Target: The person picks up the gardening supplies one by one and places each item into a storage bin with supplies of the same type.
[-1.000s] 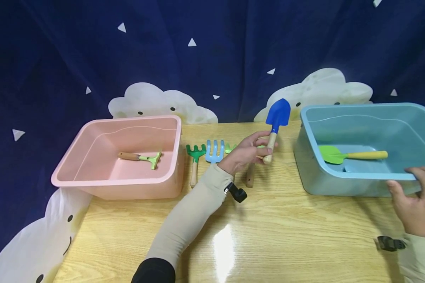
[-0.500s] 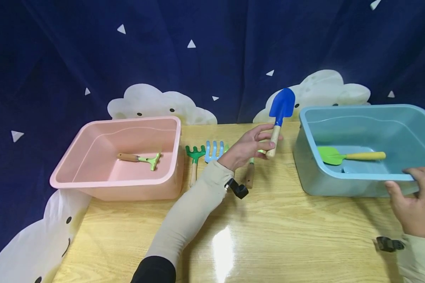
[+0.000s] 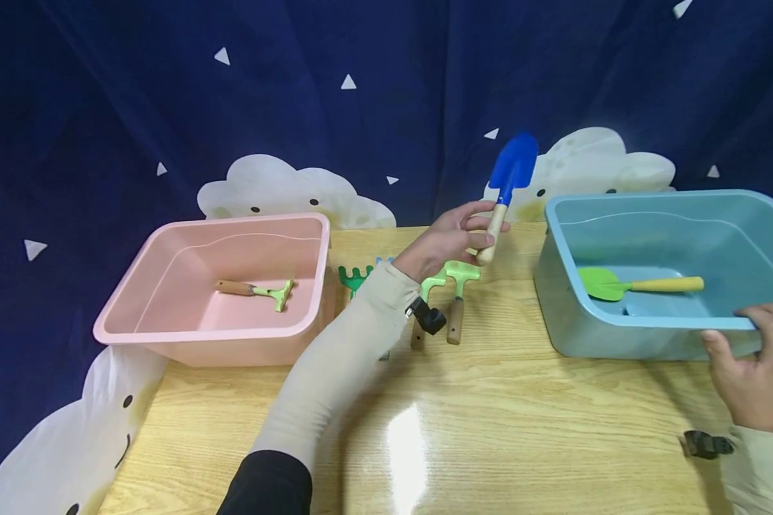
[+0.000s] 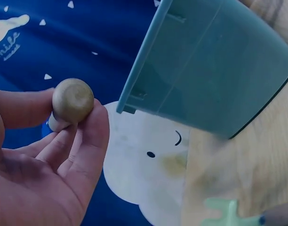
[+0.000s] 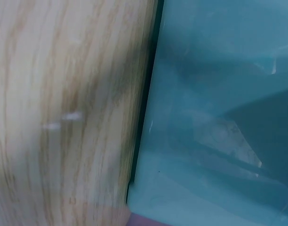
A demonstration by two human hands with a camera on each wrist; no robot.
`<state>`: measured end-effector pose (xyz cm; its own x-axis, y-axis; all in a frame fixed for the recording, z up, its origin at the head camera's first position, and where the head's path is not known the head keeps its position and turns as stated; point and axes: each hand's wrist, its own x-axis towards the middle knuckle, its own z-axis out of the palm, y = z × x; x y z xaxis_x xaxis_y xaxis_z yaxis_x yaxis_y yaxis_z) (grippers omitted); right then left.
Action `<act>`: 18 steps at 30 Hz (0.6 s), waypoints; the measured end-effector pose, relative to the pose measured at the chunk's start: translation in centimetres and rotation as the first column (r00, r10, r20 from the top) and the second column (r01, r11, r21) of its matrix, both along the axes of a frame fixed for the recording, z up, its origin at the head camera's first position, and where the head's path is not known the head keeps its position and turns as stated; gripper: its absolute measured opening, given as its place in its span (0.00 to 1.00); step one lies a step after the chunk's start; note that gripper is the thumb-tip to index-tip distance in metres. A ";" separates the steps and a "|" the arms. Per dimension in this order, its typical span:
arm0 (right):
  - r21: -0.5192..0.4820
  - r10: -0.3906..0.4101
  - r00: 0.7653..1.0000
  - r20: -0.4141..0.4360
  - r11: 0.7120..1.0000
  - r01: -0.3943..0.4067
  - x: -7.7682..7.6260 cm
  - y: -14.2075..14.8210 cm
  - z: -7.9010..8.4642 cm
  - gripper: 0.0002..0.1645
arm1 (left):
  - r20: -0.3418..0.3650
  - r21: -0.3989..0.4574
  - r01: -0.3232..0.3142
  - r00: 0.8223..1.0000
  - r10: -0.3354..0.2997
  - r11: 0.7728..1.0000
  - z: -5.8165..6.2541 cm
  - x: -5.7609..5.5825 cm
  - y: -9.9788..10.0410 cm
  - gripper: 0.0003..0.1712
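My left hand (image 3: pixel 447 239) pinches the pale wooden handle of a small blue trowel (image 3: pixel 515 164), blade up, above the table's back part. In the left wrist view the round handle end (image 4: pixel 73 100) sits between thumb and fingers, most of the blade hidden behind. My right hand (image 3: pixel 763 365) grips the front rim of the blue tub (image 3: pixel 644 340), fingers over the edge and thumb outside. Only the tub's wall (image 5: pixel 196 141) and the table show in the right wrist view. Inside that tub lies a green shovel (image 3: pixel 605 284) with a yellow handle.
A pink tub (image 3: pixel 206 333) at left holds a small light-green tool (image 3: pixel 273 292) with a brown handle. Between the tubs lie a green rake (image 3: pixel 354 277), a partly hidden light-blue rake (image 3: pixel 384 260) and light-green tools (image 3: pixel 462 272). A dark blue curtain (image 3: pixel 386 107) hangs behind.
My left hand has lifted the blue trowel higher and farther back, uncovering the light-green tools beneath. My right hand has stayed on the blue tub's rim.
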<state>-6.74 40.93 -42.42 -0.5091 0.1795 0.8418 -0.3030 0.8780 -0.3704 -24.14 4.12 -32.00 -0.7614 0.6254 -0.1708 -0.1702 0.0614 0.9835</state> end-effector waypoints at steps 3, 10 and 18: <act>0.016 -0.006 1.000 0.002 1.000 0.006 -0.2 0.9 -0.5 0.57 | -0.021 -0.037 -0.014 1.000 0.013 0.999 0.8 -0.4 0.1 0.34; -0.012 0.016 0.999 -0.030 1.000 -0.016 -0.6 1.7 -1.3 0.57 | -0.081 -0.079 0.004 0.997 -0.010 0.997 2.5 -1.1 0.8 0.33; 0.006 0.026 1.000 -0.001 1.000 -0.026 -0.7 1.5 -0.9 0.58 | -0.098 -0.132 0.021 0.995 -0.034 0.991 3.9 -1.5 1.6 0.33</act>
<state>-7.40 42.48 -43.37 -0.5122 0.1613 0.8436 -0.3263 0.8720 -0.3648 -25.69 5.73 -28.10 -0.7613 0.6240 -0.1764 -0.0682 0.1936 0.9787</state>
